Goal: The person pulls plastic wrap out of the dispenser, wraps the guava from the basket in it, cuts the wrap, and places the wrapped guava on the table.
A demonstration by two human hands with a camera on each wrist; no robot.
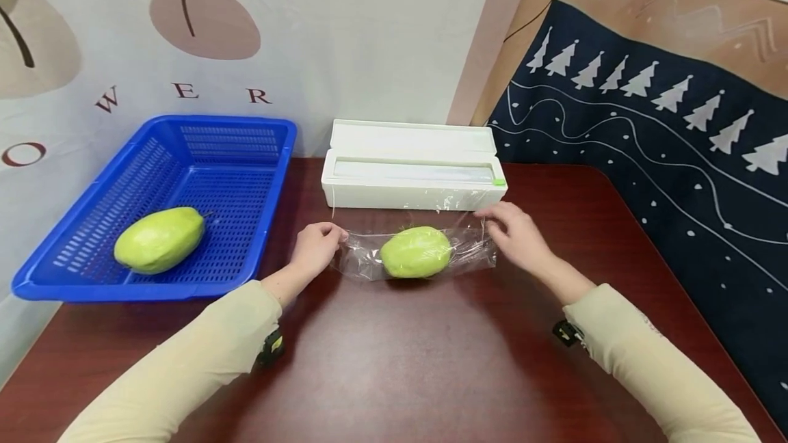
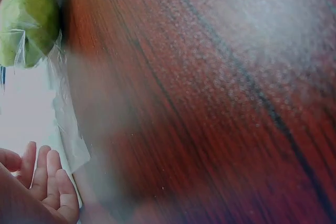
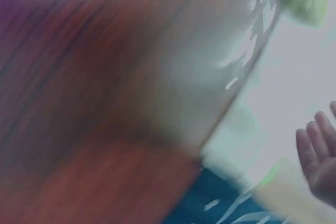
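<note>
A green papaya point(image 1: 416, 252) lies on the table under a sheet of clear plastic wrap point(image 1: 363, 258). The wrap runs from the white box behind it and bunches on both sides of the fruit. At its left edge my left hand point(image 1: 317, 249) pinches the film between thumb and fingertips. My right hand point(image 1: 518, 234) has its fingertips at the right edge of the film, near the box front, with the film drawn up to them. In the left wrist view, the outer fingers point(image 2: 52, 182) spread loosely. The right wrist view is blurred, and that hand's thumb is hidden.
A white wrap dispenser box point(image 1: 412, 197) with a raised lid and a green slider point(image 1: 498, 182) stands against the wall. On the left sits a blue plastic basket point(image 1: 246, 262) with another green papaya point(image 1: 160, 240) in it. Dark tree-patterned cloth point(image 1: 652, 135) hangs at the right.
</note>
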